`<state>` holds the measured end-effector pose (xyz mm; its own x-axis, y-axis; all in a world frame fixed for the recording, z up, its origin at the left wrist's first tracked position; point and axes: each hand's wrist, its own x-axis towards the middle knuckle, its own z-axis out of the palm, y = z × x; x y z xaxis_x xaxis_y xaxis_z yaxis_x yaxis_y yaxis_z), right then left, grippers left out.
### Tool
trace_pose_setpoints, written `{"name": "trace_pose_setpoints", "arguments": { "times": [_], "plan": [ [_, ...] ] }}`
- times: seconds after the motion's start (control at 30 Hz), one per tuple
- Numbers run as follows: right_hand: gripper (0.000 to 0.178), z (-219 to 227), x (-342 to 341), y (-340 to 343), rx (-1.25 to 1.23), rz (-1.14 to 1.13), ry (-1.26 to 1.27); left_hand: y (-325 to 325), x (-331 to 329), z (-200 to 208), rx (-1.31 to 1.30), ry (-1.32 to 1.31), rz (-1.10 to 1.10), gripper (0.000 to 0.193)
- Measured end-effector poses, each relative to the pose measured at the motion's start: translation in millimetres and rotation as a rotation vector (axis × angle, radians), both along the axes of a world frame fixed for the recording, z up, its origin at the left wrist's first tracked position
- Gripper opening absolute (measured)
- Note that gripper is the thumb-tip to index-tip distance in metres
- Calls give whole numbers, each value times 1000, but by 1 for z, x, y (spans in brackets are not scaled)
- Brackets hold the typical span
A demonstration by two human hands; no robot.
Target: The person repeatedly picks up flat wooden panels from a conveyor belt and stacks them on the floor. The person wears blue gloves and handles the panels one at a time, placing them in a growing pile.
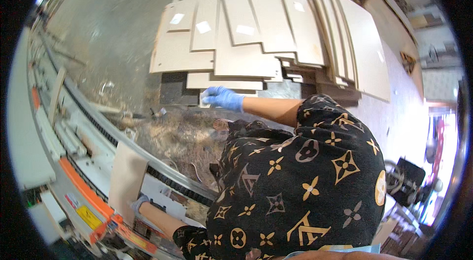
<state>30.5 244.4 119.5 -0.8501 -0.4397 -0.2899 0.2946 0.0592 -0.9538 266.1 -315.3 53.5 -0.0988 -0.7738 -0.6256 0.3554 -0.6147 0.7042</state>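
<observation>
My left hand (139, 203), at the lower left, grips the lower right edge of a pale rectangular panel (128, 174). That panel stands tilted over the rail of a long machine (88, 134). Out in front, my right hand (224, 98) wears a blue glove. Its fingers are curled round something small and pale at the near edge of the stacked boards, too little of it showing to name. Just beyond it lie overlapping cream boards (244, 65), some bearing white labels (245, 29).
More boards (359, 38) lean on edge at the right of the stack. The machine's orange guard (84, 186) and black toothed track (98, 122) run along my left. Dusty debris (172, 132) covers the floor between machine and stack. A dark wheeled object (409, 176) stands far right.
</observation>
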Motion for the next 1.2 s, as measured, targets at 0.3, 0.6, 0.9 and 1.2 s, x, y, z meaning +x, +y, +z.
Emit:
{"name": "trace_pose_setpoints", "arguments": {
  "times": [0.3, 0.6, 0.9, 1.2],
  "plan": [
    [40, 4, 8, 324, 1114, -845, 274, 108, -58, 29, -104, 123, -148, 55],
    [62, 70, 79, 636, 1423, -1208, -135, 364, -100, 32, -655, -137, -1003, 35],
    [69, 33, 237, 757, 1075, -1364, -455, 599, -177, 50, -490, 147, -1647, 41],
    [39, 10, 243, 630, -254, -1416, -202, 821, -230, 98, -302, 278, -2247, 54]
  ]
}}
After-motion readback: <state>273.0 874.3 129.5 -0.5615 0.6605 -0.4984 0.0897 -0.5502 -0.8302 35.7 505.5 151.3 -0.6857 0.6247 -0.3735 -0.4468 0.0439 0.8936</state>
